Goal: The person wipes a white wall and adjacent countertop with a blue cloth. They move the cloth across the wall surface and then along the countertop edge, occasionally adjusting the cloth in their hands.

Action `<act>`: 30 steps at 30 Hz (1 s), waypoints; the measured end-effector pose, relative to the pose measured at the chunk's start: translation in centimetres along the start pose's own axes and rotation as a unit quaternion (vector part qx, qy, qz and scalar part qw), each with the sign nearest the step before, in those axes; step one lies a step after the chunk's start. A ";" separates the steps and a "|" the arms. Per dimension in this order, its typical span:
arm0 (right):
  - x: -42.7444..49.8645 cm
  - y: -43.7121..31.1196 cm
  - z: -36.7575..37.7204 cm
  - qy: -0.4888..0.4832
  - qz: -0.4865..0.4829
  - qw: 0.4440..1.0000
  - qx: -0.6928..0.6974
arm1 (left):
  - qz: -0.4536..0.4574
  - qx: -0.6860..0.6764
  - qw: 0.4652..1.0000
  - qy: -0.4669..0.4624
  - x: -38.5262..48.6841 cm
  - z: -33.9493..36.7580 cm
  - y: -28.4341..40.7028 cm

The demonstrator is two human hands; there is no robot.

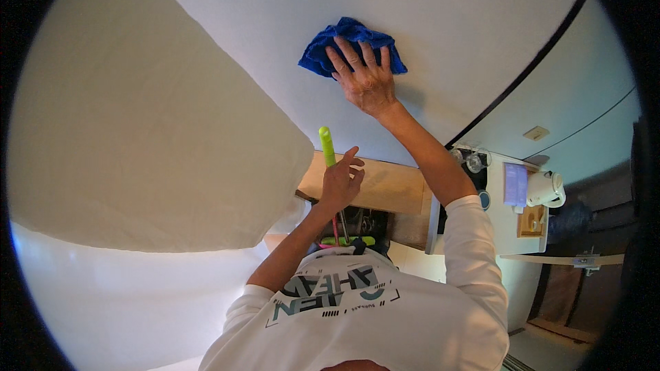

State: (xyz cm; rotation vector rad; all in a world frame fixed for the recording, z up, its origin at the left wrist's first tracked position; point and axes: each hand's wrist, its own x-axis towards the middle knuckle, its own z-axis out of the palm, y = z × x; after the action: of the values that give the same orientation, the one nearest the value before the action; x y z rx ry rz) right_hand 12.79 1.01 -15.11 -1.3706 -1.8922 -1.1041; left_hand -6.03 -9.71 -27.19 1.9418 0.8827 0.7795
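Note:
A crumpled blue cloth (pixel 356 41) lies flat against a pale wall (pixel 268 26), and my right hand (pixel 366 80) presses on it with fingers spread. Lower down and nearer my body is my left hand (pixel 343 178), its fingers apart and loosely bent, with nothing visible between them. Just beside and partly behind it stands a lime-green handle (pixel 326 144); the hand hides its lower end. Below my left wrist, a pink rod (pixel 335 229) and a metal rod (pixel 344 226) run down to a green bar (pixel 361 240) near my waist.
A large beige fabric-like surface (pixel 154 113) fills the left. A light wooden ledge (pixel 381 185) runs along the wall. On the right, a white counter (pixel 497 190) holds glasses (pixel 475 162), a purple box (pixel 515 184), a white electric kettle (pixel 544 189) and a wooden tray (pixel 525 226).

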 end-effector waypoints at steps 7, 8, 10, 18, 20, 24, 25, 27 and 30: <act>-11.0 -4.7 7.1 -0.260 -0.150 0.953 0.038 | 0.013 0.006 0.975 0.220 -0.1 -2.2 -0.5; -12.9 -4.9 7.9 -0.293 -0.162 0.937 0.100 | -0.053 -0.044 0.971 0.228 0.2 -2.6 -0.6; -14.9 -5.1 9.4 -0.254 -0.174 0.943 0.128 | 0.041 0.066 0.967 0.244 1.4 -3.7 -0.9; -3.6 -3.8 4.3 -0.127 -0.084 0.987 0.053 | 0.150 0.183 0.954 0.185 4.6 -4.4 -1.9; 0.5 -3.3 2.7 -0.060 -0.065 0.996 0.019 | 0.127 0.203 0.953 0.188 4.3 -4.6 -1.8; 2.8 -3.8 3.7 -0.053 -0.102 0.993 0.035 | 0.095 0.165 0.951 0.244 4.3 -6.2 -2.1; 2.0 -4.1 4.8 -0.046 -0.116 0.990 0.068 | 0.090 0.167 0.946 0.262 4.3 -6.9 -2.5; -0.7 -5.3 7.9 -0.117 -0.166 0.971 0.126 | 0.027 0.130 0.958 0.253 4.3 -7.6 -3.5; -6.1 -6.9 12.6 -0.177 -0.330 0.927 0.003 | -0.083 0.038 0.983 0.157 4.5 -7.5 -5.1</act>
State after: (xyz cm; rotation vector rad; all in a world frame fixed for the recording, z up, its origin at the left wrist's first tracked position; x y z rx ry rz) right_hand 8.67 7.90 -28.50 -0.9829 -2.7434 -1.1949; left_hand -10.78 -0.78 -27.44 1.8089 1.2633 0.9792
